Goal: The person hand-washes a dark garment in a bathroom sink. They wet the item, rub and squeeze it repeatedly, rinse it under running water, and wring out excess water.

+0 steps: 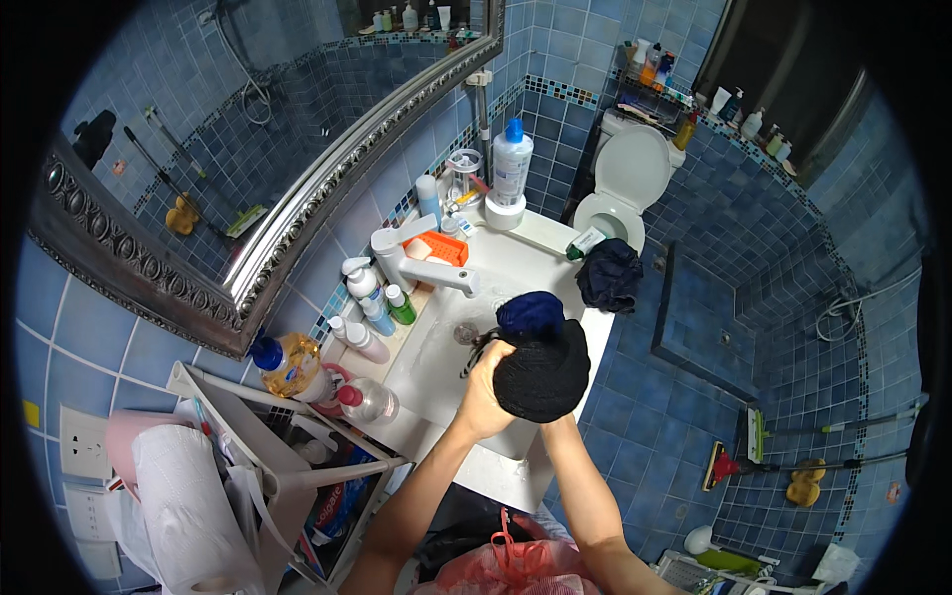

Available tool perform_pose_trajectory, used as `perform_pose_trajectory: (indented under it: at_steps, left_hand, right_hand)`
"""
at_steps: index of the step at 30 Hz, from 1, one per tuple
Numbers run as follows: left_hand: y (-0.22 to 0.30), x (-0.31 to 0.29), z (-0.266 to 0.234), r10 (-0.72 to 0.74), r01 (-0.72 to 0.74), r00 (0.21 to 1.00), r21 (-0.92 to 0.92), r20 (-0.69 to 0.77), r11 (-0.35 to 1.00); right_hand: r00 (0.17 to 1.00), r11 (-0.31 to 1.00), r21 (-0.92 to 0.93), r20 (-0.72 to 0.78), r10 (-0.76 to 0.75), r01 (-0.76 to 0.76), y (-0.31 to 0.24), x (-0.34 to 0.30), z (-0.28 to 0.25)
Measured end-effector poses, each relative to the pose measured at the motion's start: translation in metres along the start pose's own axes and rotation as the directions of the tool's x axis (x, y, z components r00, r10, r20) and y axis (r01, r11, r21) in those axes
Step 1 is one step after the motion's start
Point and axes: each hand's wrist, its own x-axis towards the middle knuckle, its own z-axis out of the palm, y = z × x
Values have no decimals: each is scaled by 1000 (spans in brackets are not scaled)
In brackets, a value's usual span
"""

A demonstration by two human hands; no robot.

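Over the white sink (415, 382) I hold a bunched black ribbed cloth (543, 372). My left hand (486, 397) is closed on its left side, thumb on top. My right hand reaches in from below; the cloth covers its fingers, so I cannot tell whether they are inside it or under it. A dark blue bunched cloth (532, 315) sits against the far side of the black one. Left of the cloths, the round drain (465, 332) and some water show in the basin. The white faucet (431, 273) points toward them.
A dark crumpled cloth (610, 276) and a green-white tube (585, 243) lie on the sink's right rim. Bottles (367, 342), an orange soap dish (438, 248) and a large white bottle (511, 164) line the back. A shelf rack (268, 466) stands left, a toilet (632, 169) far right.
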Motion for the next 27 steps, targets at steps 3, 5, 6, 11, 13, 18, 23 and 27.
perform_pose_trajectory:
  at_steps: [3, 5, 6, 11, 13, 18, 23, 27]
  left_hand:
    - [-1, -6, -8, -119, 144, 985, -223, 123, 964]
    - [-11, -4, -22, -130, 228, 949, -339, 288, 913]
    - [-19, -5, -28, -135, 264, 942, -428, 308, 864]
    - [-61, -14, -42, -127, 339, 933, -710, 335, 617]
    - [-75, -10, -37, -240, 365, 931, -736, 276, 569]
    - [-98, 12, -33, -121, 240, 949, -416, 291, 877]
    - [-117, 27, -28, -146, 65, 981, 499, 126, 864]
    - [-122, 68, -13, -203, 196, 978, 108, 50, 975]
  right_hand:
    - [994, 983, 155, 58, 91, -99, 0, 0, -4]
    - [985, 973, 160, 64, 158, -167, -4, 4, -7]
    - [993, 993, 35, 57, 108, -110, -11, 7, -8]
    - [953, 801, -527, 67, -295, 285, -36, 21, 1]
    - [925, 776, -541, 8, -381, 325, -28, 22, -1]
    - [888, 762, -528, -31, -459, 376, -28, 22, -12]
    - [936, 884, -347, -49, -350, 313, -29, 25, -29]
    - [996, 997, -17, -57, -72, 71, -25, 29, -50]
